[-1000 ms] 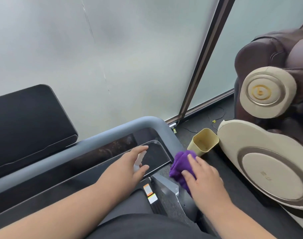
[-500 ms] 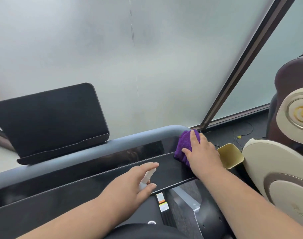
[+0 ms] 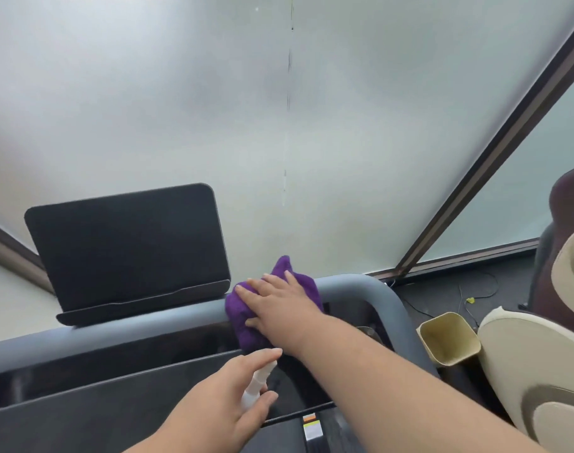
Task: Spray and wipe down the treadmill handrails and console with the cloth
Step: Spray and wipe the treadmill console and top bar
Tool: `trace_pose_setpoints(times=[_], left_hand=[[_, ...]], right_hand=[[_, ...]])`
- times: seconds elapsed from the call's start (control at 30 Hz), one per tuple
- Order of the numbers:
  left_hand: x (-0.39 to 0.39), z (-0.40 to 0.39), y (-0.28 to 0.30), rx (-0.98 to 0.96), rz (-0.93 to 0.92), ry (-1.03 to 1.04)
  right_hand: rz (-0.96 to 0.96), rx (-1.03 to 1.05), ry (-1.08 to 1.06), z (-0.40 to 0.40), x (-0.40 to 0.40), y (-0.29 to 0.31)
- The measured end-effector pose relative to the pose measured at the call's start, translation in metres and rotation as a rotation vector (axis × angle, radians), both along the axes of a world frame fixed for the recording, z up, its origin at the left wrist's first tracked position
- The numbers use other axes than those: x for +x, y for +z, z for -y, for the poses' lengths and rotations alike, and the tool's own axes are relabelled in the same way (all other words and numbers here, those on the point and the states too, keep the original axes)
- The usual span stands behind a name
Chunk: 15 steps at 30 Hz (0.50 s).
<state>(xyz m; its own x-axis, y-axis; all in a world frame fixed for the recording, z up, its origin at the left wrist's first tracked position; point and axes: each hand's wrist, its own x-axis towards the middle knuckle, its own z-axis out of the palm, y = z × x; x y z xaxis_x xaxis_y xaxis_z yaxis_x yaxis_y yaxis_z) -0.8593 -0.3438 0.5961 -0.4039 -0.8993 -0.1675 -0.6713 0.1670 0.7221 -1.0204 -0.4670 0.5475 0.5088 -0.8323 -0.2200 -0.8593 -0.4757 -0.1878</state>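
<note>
Cloth slid left along rail; R hand pressing it.

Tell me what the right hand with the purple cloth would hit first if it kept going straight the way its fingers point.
The right hand lies flat on the purple cloth over the grey handrail, fingers aimed up and left. Going straight on, it would probably meet the black screen at its lower right corner first; depth there is hard to judge.

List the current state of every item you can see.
purple cloth: bunched, pressed on handrail
right hand: flat on cloth
spray bottle: held, nozzle forward
left hand: grips bottle
handrail: being wiped
screen: dark, tilted back
bin: open-topped, upright
</note>
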Motion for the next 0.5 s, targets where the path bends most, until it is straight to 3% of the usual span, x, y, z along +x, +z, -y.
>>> trace_pose_setpoints(times=[0.17, 0.4, 0.5], left_hand=[[0.007, -0.001, -0.002, 0.015, -0.015, 0.014], [0.02, -0.003, -0.006, 0.028, -0.041, 0.047], [0.029, -0.004, -0.008, 0.027, -0.059, 0.074]], right_hand=[[0.023, -0.045, -0.027, -0.001, -0.013, -0.005], [-0.126, -0.029, -0.501, -0.009, -0.102, -0.001], [-0.112, -0.103, -0.504, -0.019, -0.08, -0.001]])
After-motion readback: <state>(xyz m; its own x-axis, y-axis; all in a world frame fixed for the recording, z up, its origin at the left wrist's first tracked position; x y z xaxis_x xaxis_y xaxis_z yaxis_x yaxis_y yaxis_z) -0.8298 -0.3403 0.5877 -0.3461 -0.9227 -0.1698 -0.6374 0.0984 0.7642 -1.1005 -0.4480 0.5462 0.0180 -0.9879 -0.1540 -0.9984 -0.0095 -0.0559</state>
